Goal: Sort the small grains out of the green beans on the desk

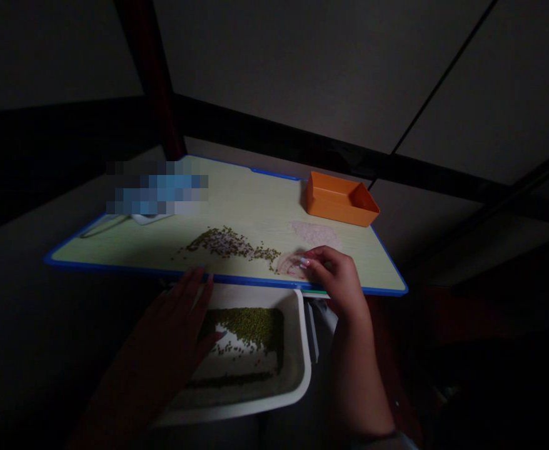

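My left hand (181, 319) reaches over the left side of a white basin (305, 350), its fingers stretched out and its fingertips by the edge of the table board. Small green beans (256, 325) lie in the basin, heaped at its far right. My right hand (337, 275) is over the board's near edge, thumb and fingers pinched together; what is between them, if anything, cannot be made out. Just left of its fingertips a strip of green beans mixed with pale grains (225, 242) spreads across the board. A patch of pale grains (314, 234) lies beyond the right hand.
The pale yellow table board (251, 194) has a raised blue rim. An empty-looking orange box (342, 200) stands at its far right corner. At the left lies a blurred-out blue object (157, 187) with a white edge beneath. A wall rises behind the board.
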A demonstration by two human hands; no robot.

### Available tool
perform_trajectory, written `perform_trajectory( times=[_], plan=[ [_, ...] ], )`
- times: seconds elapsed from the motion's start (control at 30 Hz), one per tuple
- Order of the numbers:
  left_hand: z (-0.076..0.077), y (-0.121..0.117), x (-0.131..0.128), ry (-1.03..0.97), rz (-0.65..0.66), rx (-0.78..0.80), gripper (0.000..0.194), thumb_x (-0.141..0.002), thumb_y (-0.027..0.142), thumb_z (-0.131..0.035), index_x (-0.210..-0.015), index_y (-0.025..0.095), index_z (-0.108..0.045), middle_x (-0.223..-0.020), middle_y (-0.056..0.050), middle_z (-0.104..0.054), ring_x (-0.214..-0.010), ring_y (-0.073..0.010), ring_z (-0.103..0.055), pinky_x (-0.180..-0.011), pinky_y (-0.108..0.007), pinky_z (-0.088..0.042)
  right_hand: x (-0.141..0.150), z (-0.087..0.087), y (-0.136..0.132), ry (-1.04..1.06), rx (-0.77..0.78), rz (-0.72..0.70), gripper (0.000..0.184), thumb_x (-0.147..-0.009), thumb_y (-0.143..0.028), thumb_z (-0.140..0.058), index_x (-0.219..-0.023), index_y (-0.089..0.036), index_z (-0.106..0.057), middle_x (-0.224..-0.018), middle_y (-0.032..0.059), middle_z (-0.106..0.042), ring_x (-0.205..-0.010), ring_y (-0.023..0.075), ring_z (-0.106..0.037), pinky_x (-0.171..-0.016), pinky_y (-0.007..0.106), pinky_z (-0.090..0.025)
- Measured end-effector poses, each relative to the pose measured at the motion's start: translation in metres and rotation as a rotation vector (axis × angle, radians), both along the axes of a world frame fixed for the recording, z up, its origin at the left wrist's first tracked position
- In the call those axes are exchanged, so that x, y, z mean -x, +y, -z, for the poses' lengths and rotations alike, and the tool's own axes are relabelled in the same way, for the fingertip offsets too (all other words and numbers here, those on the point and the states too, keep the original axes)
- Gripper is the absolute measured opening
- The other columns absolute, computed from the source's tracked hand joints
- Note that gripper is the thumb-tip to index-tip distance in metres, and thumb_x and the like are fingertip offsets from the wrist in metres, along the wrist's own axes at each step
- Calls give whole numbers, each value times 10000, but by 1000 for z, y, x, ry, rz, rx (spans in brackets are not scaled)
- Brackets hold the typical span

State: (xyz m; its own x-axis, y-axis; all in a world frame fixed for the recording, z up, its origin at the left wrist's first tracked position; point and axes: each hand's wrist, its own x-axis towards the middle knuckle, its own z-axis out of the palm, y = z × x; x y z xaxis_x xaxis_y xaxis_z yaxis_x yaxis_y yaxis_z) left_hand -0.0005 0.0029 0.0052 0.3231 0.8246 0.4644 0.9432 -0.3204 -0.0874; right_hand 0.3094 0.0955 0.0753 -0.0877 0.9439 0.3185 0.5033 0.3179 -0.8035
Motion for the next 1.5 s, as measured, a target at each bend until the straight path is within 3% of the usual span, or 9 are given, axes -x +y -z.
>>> perform_trajectory(
  times=[0.47,0.7,1.23,1.5],
  plan=[
    [-1,0,-1,23,2,-16,791,-967,565,-289,-1609,169,-51,-1668,-210,-335,-1497,-372,-418,-1132,-544,-409,-5,-2,-5,48,15,-72,144,-865,-329,-698,-899,-197,-745,-777,36,-717,-725,189,-624,-694,298,-458],
    [0,1,0,31,0,-22,807,-963,578,-289,-1608,158,-48,-1655,-221,-356,-1495,-373,-422,-1124,-542,-415,-4,-6,-4,65,-10,-36,133,-850,-325,-709,-873,-200,-747,-735,19,-704,-697,180,-608,-677,291,-438],
    [1,1,-1,27,-8,-5,793,-965,588,-225,-1610,176,-17,-1668,-215,-329,-1510,-374,-400,-1112,-562,-429,-2,2,-1,106,39,-68,138,-841,-327,-713,-874,-196,-743,-706,2,-657,-664,166,-570,-643,283,-417],
    [0,0,-1,16,-3,-12,793,-964,558,-283,-1611,183,-18,-1671,-205,-332,-1502,-367,-414,-1123,-551,-424,-1,4,-1,105,2,-78,130,-862,-324,-711,-898,-206,-753,-730,12,-687,-686,175,-596,-658,288,-437]
  ],
)
